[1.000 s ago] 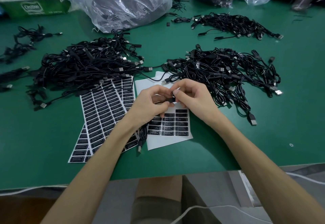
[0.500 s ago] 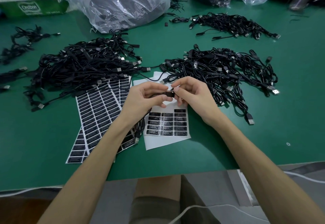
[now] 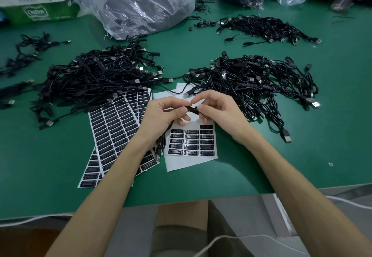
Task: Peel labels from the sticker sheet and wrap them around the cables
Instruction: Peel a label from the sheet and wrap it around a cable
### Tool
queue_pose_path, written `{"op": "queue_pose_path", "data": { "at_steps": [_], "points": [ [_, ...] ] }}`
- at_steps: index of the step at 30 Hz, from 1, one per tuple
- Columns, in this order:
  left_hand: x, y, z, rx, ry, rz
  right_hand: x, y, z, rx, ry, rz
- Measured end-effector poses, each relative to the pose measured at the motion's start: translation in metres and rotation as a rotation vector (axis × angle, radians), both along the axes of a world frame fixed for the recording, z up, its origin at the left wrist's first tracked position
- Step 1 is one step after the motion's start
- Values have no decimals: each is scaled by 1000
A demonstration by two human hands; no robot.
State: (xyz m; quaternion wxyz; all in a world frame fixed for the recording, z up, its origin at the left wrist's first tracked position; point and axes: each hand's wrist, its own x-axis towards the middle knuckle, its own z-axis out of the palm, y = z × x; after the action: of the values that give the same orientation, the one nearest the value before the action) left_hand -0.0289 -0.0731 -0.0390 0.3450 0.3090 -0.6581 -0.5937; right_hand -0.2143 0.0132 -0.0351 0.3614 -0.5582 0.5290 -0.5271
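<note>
Hands meet low over the near middle of the surface, almost touching: the left hand (image 3: 161, 115) has its thumb and curled fingers closed round a black cable (image 3: 191, 109), and the right hand (image 3: 219, 111) pinches the same cable at its thicker black section between thumb and fingertips. Whether a label is already on that section cannot be told. The rest of the cable hangs down under the left palm, with its USB plug (image 3: 158, 157) resting at the left edge of the sticker sheet (image 3: 191, 162) lying right beneath the hands. That sheet is mostly bare white backing, with a few rows of black labels (image 3: 191, 142) left on its lower half. Full sheets (image 3: 112, 127) of black labels overlap in a fan just to its left, partly under the left forearm. Beyond the hands, a big cable pile (image 3: 96, 79) sits to the left and another tangled heap (image 3: 251, 79) to the right, both on the green surface (image 3: 302, 156). Farther back lie a smaller far bundle (image 3: 265, 27), a clear plastic bag (image 3: 145, 8) and a green-and-white carton (image 3: 38, 0).
</note>
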Motion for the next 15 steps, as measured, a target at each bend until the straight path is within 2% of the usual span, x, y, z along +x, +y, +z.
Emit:
{"op": "queue_pose_path", "data": {
  "at_steps": [6,15],
  "points": [
    [-2,4,0,-58,-95,-23,1,-1,1,20,-33,-41],
    [-3,7,2,-110,-73,-45,2,-2,-3,53,80,-11]
  ]
}}
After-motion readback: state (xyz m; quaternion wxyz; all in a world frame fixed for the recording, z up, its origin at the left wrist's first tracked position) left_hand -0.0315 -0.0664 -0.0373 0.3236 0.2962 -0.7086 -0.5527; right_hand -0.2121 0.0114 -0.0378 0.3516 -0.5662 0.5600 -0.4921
